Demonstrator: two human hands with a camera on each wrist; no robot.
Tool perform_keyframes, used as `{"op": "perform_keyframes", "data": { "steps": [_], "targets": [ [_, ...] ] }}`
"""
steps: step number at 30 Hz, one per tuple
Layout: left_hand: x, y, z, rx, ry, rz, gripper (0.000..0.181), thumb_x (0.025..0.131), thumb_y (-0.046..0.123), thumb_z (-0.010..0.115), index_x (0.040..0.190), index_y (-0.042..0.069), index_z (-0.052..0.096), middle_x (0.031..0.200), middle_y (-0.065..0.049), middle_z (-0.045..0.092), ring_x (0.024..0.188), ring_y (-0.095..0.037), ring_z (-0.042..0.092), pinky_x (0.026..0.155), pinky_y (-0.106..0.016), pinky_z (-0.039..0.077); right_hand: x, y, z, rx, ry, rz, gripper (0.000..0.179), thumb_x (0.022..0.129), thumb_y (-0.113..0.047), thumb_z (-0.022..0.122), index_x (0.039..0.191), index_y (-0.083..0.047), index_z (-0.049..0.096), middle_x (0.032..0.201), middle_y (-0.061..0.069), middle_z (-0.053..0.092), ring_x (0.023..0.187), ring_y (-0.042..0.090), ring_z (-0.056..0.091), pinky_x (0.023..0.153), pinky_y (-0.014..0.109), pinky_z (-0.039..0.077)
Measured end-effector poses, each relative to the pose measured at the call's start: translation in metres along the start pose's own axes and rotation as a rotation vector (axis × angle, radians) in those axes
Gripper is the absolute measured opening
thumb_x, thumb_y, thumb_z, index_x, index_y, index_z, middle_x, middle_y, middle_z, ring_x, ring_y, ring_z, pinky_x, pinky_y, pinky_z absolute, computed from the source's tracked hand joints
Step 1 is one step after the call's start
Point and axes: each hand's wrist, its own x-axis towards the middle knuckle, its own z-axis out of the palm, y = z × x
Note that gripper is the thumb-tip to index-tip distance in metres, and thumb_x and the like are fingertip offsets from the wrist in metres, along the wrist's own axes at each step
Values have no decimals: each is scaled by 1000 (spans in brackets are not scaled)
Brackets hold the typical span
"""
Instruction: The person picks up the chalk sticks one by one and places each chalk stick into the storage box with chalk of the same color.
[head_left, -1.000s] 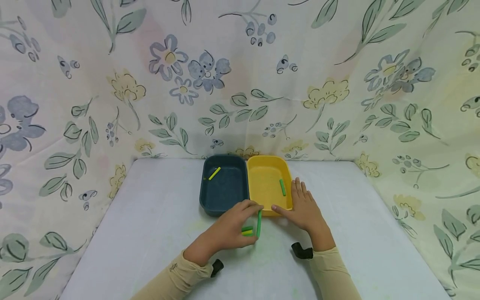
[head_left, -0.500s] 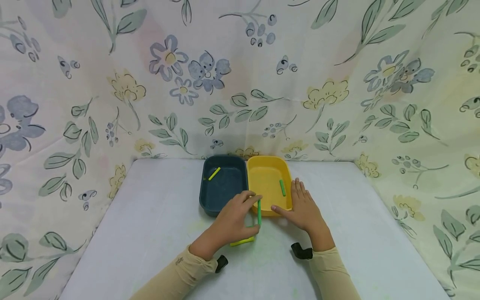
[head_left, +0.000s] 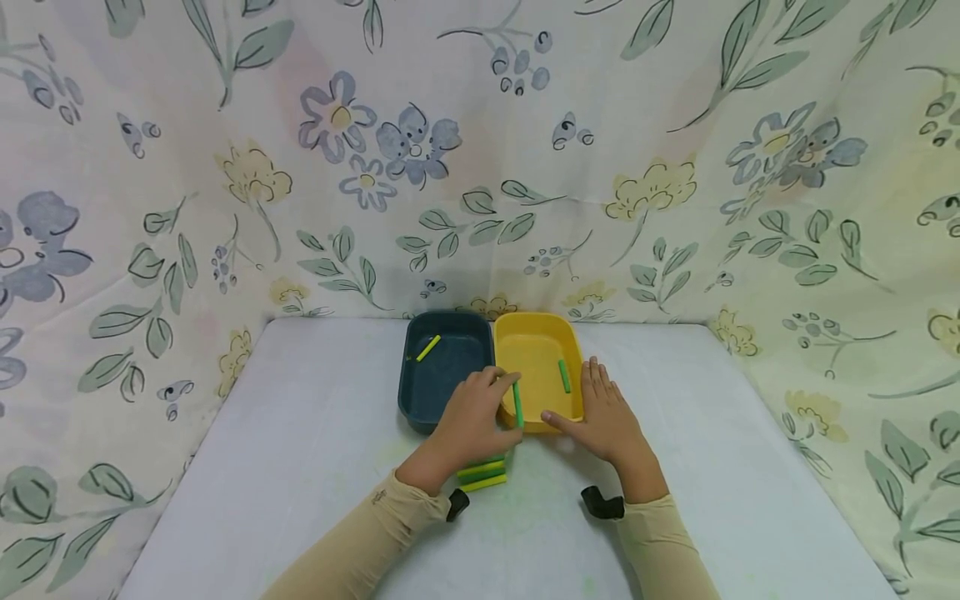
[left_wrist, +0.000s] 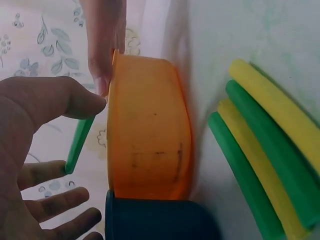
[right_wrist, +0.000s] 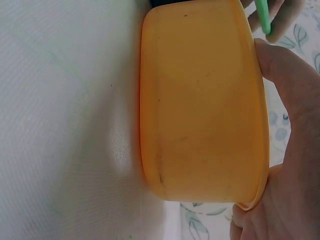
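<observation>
My left hand (head_left: 468,421) pinches a green stick (head_left: 517,406), like chalk or modelling clay, by its ends between thumb and finger. It holds the stick over the near left corner of the yellow tray (head_left: 528,367). In the left wrist view the green stick (left_wrist: 80,142) spans thumb and fingertip beside the tray's rim. My right hand (head_left: 611,417) rests at the tray's near right corner, fingers straight along the side, thumb at the front rim. Inside the yellow tray lies another green stick (head_left: 565,376). Below my left wrist lie several green and yellow sticks (left_wrist: 270,97).
A dark blue tray (head_left: 457,367) stands against the yellow tray's left side, with a yellow stick (head_left: 429,347) inside. Both trays stand toward the back of a white-covered table (head_left: 322,417). A floral cloth (head_left: 487,125) hangs behind. Black wrist cameras (head_left: 602,502) show at both sleeves.
My left hand has moved forward and up with the green stick, from above the loose sticks to the yellow tray's edge. More of the loose sticks shows. My right hand stays put.
</observation>
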Motion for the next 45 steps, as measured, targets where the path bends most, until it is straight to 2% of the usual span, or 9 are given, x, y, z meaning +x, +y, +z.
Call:
{"op": "perform_keyframes", "data": {
  "steps": [6, 11, 16, 25, 36, 41, 45],
  "targets": [
    [8, -3, 5, -22, -5, -24, 77, 87, 43, 83, 153, 13, 57, 139, -10, 61, 119, -30, 59, 102, -49, 53, 0, 0, 0, 2, 0, -6, 132, 89, -88, 54, 168, 5, 5, 178, 23, 3, 166, 42, 8, 133, 61, 15],
    [11, -7, 8, -40, -30, -46, 79, 87, 43, 83, 155, 14, 55, 142, -10, 62, 125, -31, 58, 108, -51, 51, 0, 1, 1, 1, -10, -11, 131, 89, -88, 53, 168, 4, 4, 178, 22, 2, 166, 41, 7, 133, 61, 15],
    [12, -10, 10, -37, -34, -55, 78, 87, 44, 81, 155, 16, 55, 141, -9, 63, 125, -30, 58, 108, -50, 51, -1, -1, 1, 8, -3, -19, 131, 89, -86, 55, 168, 5, 4, 178, 22, 3, 166, 42, 8, 133, 61, 14],
    [5, -12, 7, -68, -20, -12, 73, 89, 39, 82, 154, 15, 57, 139, -10, 65, 121, -28, 59, 105, -49, 52, -1, -2, 1, 3, -2, -24, 129, 90, -85, 54, 168, 5, 5, 178, 23, 4, 166, 42, 9, 133, 61, 15],
    [-3, -10, 1, -69, -71, 32, 64, 94, 35, 80, 152, 17, 58, 139, -3, 65, 124, -22, 59, 109, -44, 52, 0, 0, 0, 18, -10, -14, 131, 89, -87, 54, 169, 3, 2, 178, 21, 1, 166, 41, 7, 133, 61, 14],
    [-7, -8, -3, -122, -93, 78, 61, 95, 33, 79, 151, 16, 59, 142, -7, 65, 125, -22, 60, 108, -44, 54, -1, 0, -1, 23, -5, -13, 132, 89, -87, 55, 169, 3, 3, 178, 21, 2, 166, 42, 8, 133, 61, 15],
    [-13, -9, -3, -129, -98, 105, 59, 96, 33, 80, 149, 16, 61, 142, -6, 65, 126, -20, 60, 109, -42, 54, -1, -1, -2, 18, -1, -11, 132, 88, -87, 55, 168, 4, 4, 178, 22, 3, 165, 43, 9, 133, 62, 15]
  ]
}}
